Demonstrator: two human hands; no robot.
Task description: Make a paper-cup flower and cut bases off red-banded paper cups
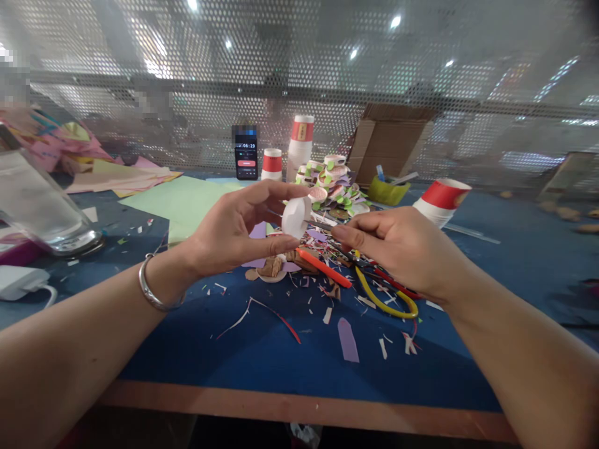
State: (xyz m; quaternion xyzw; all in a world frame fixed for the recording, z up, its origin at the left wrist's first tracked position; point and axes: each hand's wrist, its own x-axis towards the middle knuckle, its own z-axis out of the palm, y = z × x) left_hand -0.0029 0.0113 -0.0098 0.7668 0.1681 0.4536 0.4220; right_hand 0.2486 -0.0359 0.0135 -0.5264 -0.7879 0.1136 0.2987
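My left hand (234,227) holds a small white piece (296,217), rounded like the cut-off bottom of a paper cup, between thumb and fingers above the table. In my right hand (397,246) is a thin dark pointed tool (322,226), its tip at the white piece; its exact kind is unclear. Below the hands lie an orange stick-like tool (325,268) and scissors with yellow handles (386,299), partly hidden by my right hand. Purple paper strips (348,340) and many paper scraps are scattered around. A round piece with brown paper (271,269) rests under my left hand.
Behind the hands is a heap of decorated cup pieces (334,181), beside stacked paper cups (302,149) and a phone (246,156). Green paper (173,202) lies left. A red-and-white cup (442,201) and yellow-green container (389,190) stand right. A clear cup (42,199) is far left.
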